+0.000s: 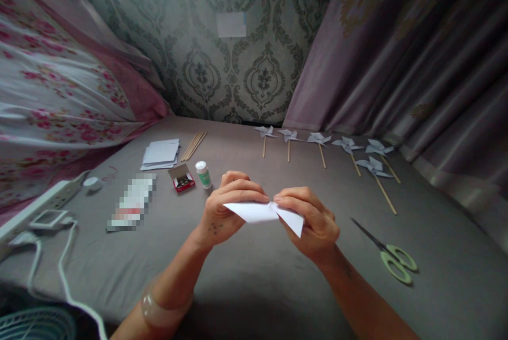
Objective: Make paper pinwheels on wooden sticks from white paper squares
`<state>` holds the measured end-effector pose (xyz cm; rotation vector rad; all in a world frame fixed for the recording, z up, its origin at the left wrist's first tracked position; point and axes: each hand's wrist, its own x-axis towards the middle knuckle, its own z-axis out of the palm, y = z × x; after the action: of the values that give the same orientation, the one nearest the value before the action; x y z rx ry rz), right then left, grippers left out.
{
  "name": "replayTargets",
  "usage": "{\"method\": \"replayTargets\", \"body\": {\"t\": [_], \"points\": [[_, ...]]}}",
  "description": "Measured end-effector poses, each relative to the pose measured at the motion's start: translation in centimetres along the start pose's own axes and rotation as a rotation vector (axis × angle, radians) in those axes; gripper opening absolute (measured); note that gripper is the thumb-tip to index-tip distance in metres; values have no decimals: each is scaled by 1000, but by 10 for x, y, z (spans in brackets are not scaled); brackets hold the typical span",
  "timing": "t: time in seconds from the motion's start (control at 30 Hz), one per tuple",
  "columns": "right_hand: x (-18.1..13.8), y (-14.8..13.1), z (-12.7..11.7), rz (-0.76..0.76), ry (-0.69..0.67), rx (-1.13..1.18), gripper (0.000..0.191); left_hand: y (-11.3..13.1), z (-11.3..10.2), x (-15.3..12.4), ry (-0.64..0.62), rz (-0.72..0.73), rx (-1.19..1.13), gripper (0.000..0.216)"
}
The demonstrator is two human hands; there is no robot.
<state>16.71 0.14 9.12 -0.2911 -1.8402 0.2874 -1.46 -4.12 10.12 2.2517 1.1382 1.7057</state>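
Between my two hands, raised over the grey cloth, is a white paper pinwheel (254, 213) with folded blades and no stick visible on it. My left hand (228, 205) grips its left side, fingers over the top edge. The fingers of my right hand (309, 218) pinch the paper near its middle and right blade. Both thumbs are mostly hidden behind the paper. Beyond my left hand stand a white and green glue bottle (203, 175) and an open red box (182, 181) of small metal pieces. Scissors (391, 255) with green handles lie right of my right hand.
Several finished pinwheels (318, 140) on sticks lie along the back right. At the back left are a stack of white paper (161, 153) and loose wooden sticks (194, 146). A power strip (43, 208) with white cables and a blurred flat object (133, 202) lie left.
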Motion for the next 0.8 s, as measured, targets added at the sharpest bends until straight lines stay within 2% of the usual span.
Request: {"method": "replayTargets", "body": {"t": [0.23,0.33,0.4,0.47,0.5,0.57,0.6,0.67,0.73,0.77,0.8], "points": [[-1,6,4,25,-27,26,30,-5,-5,2,-40,17,9,17],[-2,9,7,69,16,64,29,-9,-18,3,-95,-32,26,22],[-6,12,10,175,66,117,23,-17,-35,5,-79,-94,22,27],[-14,18,16,395,125,206,12,-30,-57,10,71,-177,-41,26],[-19,22,20,557,151,276,6,-39,-69,13,221,-234,-91,21],[-29,31,28,861,214,488,13,-62,-98,21,618,-312,-208,19],[-33,36,33,969,261,610,19,-75,-113,24,774,-342,-264,22],[-41,45,40,1179,289,811,26,-103,-142,28,986,-440,-288,27],[-46,51,44,1379,294,933,28,-130,-163,26,1058,-547,-136,30],[-48,53,45,1459,302,970,30,-143,-170,23,1017,-607,-15,31],[-50,55,46,1523,314,995,31,-155,-175,19,917,-678,122,31]]}}
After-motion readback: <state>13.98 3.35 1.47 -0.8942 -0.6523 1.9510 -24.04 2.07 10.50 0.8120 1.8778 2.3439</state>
